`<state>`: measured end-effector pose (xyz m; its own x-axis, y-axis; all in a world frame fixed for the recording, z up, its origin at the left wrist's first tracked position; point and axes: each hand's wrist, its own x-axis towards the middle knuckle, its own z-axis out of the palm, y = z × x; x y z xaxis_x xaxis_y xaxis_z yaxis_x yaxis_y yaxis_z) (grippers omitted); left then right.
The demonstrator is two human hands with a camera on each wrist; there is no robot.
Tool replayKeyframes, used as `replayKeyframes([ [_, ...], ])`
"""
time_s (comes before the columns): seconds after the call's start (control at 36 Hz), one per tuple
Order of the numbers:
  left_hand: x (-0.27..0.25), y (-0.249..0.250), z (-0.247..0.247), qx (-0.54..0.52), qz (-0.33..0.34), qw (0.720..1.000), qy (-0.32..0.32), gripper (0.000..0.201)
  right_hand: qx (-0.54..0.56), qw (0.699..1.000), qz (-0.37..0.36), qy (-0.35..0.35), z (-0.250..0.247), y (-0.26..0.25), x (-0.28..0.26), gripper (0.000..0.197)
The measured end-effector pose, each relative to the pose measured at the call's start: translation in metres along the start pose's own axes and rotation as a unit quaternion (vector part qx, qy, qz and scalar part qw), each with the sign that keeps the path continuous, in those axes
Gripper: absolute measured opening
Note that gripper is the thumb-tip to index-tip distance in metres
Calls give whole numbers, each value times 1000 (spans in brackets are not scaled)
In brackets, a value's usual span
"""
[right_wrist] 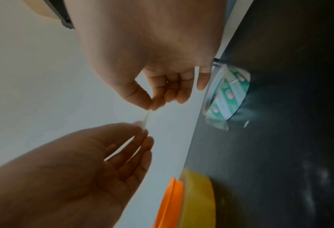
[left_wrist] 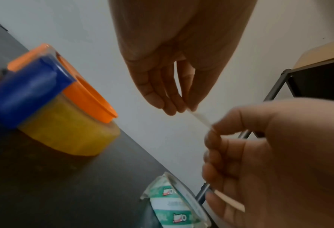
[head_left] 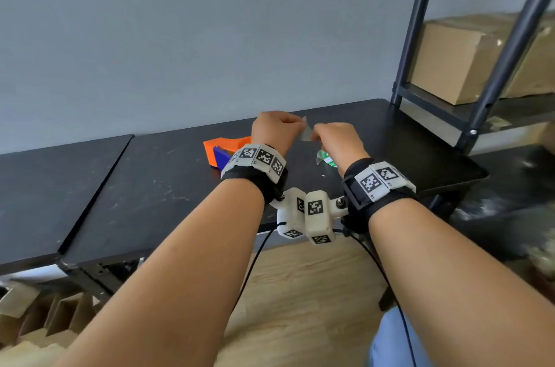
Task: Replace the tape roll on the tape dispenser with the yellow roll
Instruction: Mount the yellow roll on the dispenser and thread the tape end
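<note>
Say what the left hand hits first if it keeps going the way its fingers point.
Likely the right hand: the left hand points at it across the short tape strip both pinch. Depth is unclear, but nothing else shows between them.

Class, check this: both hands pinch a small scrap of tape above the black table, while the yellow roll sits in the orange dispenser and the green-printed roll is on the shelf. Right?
One error: the green-printed roll lies on the black table, not the shelf, as the left wrist view shows. The rest stands.
</note>
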<state>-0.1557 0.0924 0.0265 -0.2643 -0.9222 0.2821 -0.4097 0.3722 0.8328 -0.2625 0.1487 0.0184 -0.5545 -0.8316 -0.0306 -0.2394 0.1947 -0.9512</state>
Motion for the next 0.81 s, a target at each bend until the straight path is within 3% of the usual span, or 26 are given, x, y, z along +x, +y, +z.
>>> replayKeyframes([
  [0.11,7,3,19,-18,-31,999,-21,14,-8,1000,10,28,-19,14,6,15],
  [0.28,15,6,49,16,-52,995,-81,11,-67,997,10,31,-45,36,22,21],
  [0.42,25,3,70,81,-68,988,-116,29,-115,993,19,20,-58,47,31,24],
  [0.5,25,-1,78,109,-67,985,-119,18,-108,994,29,18,-60,50,33,33],
  [0.64,23,-8,86,131,-44,984,-110,19,-98,995,28,6,-57,49,37,28],
  [0.81,23,-10,90,171,-18,976,-130,20,-113,990,74,36,-50,60,48,28],
])
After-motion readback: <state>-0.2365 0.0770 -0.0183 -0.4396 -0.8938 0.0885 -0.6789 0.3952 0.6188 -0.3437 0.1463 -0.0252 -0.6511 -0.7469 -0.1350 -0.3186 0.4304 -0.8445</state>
